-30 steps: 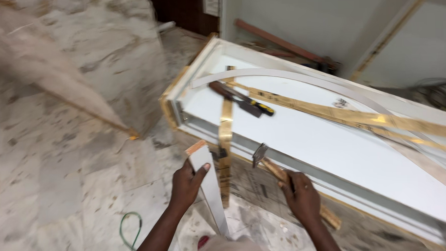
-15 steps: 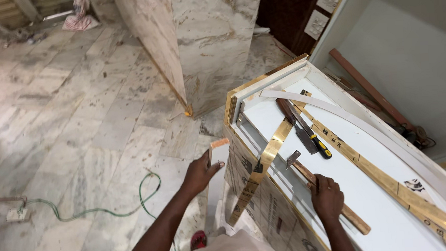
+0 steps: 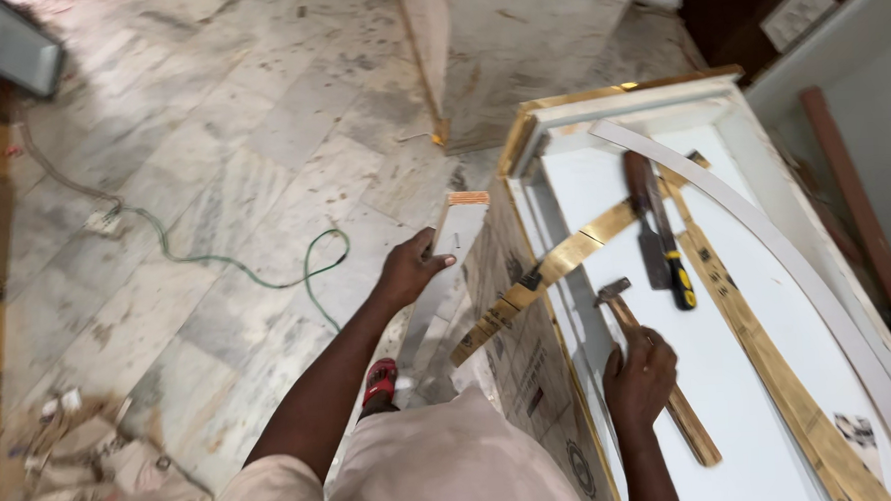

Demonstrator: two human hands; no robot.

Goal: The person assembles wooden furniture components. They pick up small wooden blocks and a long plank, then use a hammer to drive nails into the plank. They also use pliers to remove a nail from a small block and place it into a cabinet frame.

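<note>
Head view: work looks early — the white board (image 3: 445,281) stands on end beside the white cabinet (image 3: 774,427), not yet fixed anywhere. The left hand (image 3: 411,270) clasps the board's edge near its top. The right hand (image 3: 639,377) is clenched around the hammer (image 3: 651,367) handle — head just beyond the knuckles, resting on the cabinet.

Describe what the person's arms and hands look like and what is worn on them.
Both arms are bare from the forearm down; no gloves, watch or rings show on the left hand or the right hand. A light beige short sleeve covers the left upper arm, part of a beige shirt. The right sleeve is out of view.
</note>
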